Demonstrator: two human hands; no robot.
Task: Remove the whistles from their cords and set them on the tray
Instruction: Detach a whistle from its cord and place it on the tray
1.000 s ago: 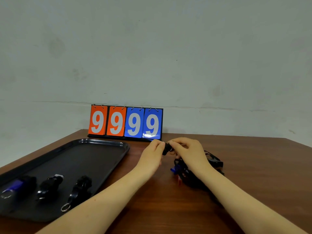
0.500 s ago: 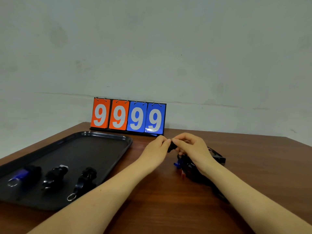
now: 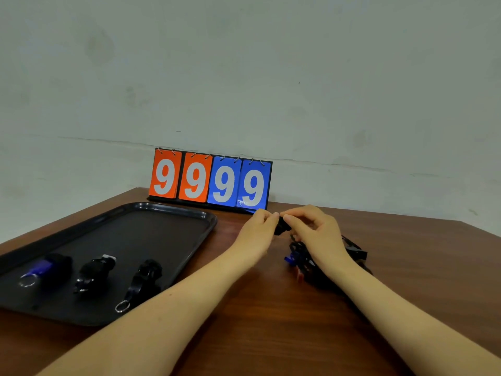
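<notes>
While three whistles (image 3: 95, 272) are lying on the tray (image 3: 151, 232) well left of the hands, the left hand (image 3: 260, 229) and right hand (image 3: 314, 229) are both pinching a black whistle (image 3: 282, 226) between their fingertips, above the cords (image 3: 306, 261) piled on the desk (image 3: 271, 321). Steadying the whistle while twisting its ring free should be working best.

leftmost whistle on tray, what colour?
Blue and black leftmost whistle, with a silver ring; head view.

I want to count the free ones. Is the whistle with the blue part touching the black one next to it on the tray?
Apart. The head view shows bare tray floor between the blue-bodied whistle and the black whistle.
</notes>
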